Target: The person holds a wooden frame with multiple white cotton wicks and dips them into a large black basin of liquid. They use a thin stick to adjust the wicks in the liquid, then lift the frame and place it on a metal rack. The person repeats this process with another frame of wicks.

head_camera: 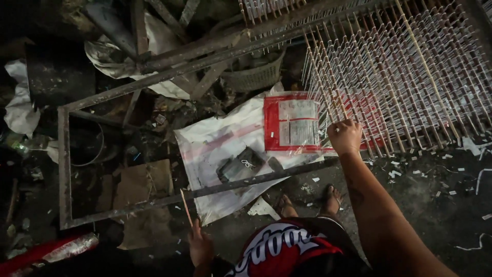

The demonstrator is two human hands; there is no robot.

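Your right hand point(345, 136) is stretched out ahead of you, its fingers point(342, 124) curled tight around one of the thin wooden sticks point(328, 105) at the near left corner of the stick rack point(405, 72), a tilted grid of many upright sticks strung with pale strips. Your left hand point(200, 246) is low and close to your body, fingers pinched on a single loose stick point(186, 207) that points up and slightly left, well apart from the rack. Between the two hands a rusty metal frame point(64, 169) lies across the ground, its near bar passing just under your right wrist. Inside the frame a white plastic sack point(215, 149) is spread flat, with a red-bordered clear packet point(291, 123) lying on it just beside your right hand and a dark flat object point(241, 164) nearer the bar. Your feet in sandals point(330, 197) stand on the dark floor point(435, 205), which is scattered with small white scraps. A woven basket point(254, 76) sits beyond the sack.
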